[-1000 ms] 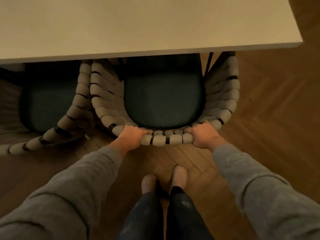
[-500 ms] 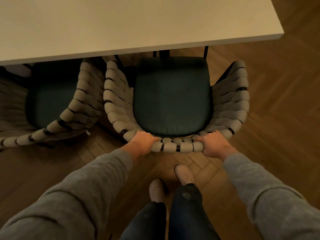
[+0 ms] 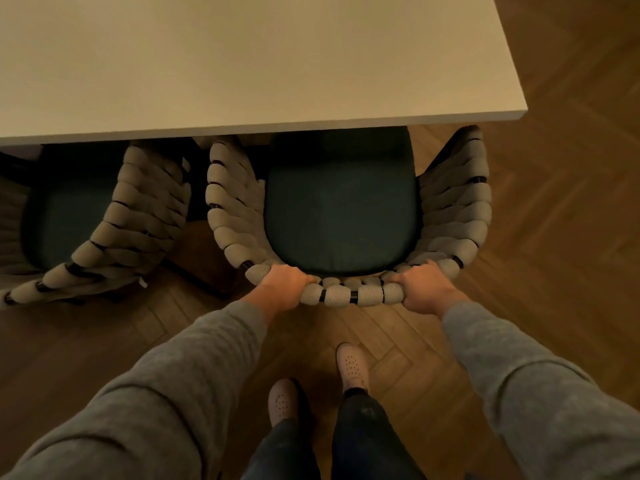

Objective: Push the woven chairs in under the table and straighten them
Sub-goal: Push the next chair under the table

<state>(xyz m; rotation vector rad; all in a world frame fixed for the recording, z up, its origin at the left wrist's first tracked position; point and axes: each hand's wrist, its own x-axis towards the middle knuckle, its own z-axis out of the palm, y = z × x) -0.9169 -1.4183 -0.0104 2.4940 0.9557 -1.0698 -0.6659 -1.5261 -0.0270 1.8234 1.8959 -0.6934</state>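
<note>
While standing in pale perforated shoes [image 3: 351,365] on the brown herringbone wood floor [image 3: 554,237], reaching forward in grey sleeves [image 3: 194,375].

Just beyond the toes: left hand [image 3: 282,284] curled over the top rail of the beige rope-woven tub chair [image 3: 349,294], clamped on it left of the middle. Right hand [image 3: 424,289] clamped on the same rail right of the middle, thumb lying on top.

Mid-push, by the look of it. Front of the dark green seat cushion [image 3: 341,209] already under the edge of the pale rectangular table [image 3: 242,64], near its right corner; most of the seat and the whole back out in the open. Seems close to square with the table edge, though hard to judge through the wide lens.

Next, probably: push evenly with both hands, straight ahead, adding a small turn only if the back drifts off parallel. Mind the woven arms at the table edge; clearance underneath not visible from here.

No true containers. Only the woven shell cupping its cushion, nothing else in it.

Farther left, across a gap of floor: a second beige woven chair [image 3: 138,216] holding a dark cushion [image 3: 69,216], plainly angled, partly under the table, likely in need of straightening too.
</note>
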